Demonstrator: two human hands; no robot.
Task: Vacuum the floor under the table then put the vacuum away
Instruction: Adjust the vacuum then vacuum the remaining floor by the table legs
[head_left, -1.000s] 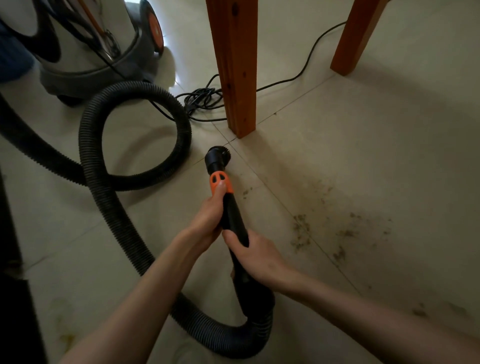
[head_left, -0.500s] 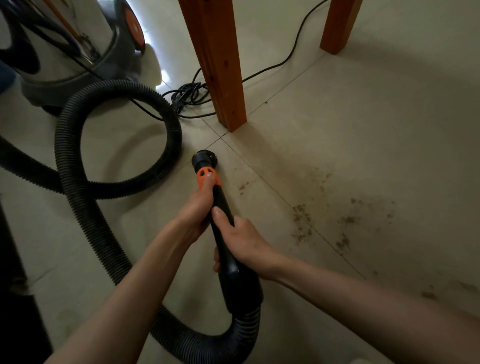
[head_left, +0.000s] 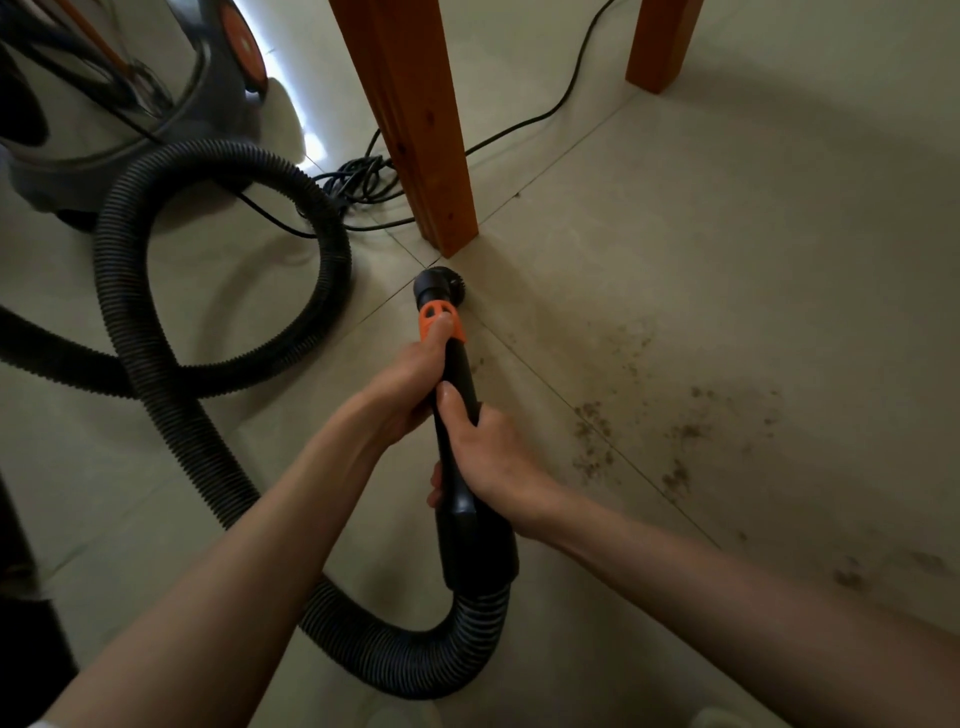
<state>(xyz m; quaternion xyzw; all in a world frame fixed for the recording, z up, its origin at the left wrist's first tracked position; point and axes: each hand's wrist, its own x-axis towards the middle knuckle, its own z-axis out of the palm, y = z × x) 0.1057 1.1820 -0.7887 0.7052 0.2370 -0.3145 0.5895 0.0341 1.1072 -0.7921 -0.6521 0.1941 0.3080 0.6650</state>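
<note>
A black vacuum wand (head_left: 460, 379) with an orange collar (head_left: 439, 319) points down at the tiled floor. Its round brush nozzle (head_left: 440, 283) sits on the tile just in front of a wooden table leg (head_left: 415, 119). My left hand (head_left: 402, 387) grips the wand just below the orange collar, thumb against it. My right hand (head_left: 493, 462) grips the wand lower down, close behind the left. A ribbed black hose (head_left: 171, 374) loops from the wand's end back to the steel canister vacuum (head_left: 104, 98) at the upper left. Brown dirt specks (head_left: 675, 436) lie on the tiles to the right of the wand.
A black power cord (head_left: 358, 182) lies bundled beside the near table leg and runs off toward the back. A second wooden table leg (head_left: 660, 41) stands at the upper right. A dark object (head_left: 21, 597) edges the left side.
Both hands and the wand have shifted slightly forward, bringing the nozzle nearer the table leg's foot. The view has swung a little, so the canister sits further left.
</note>
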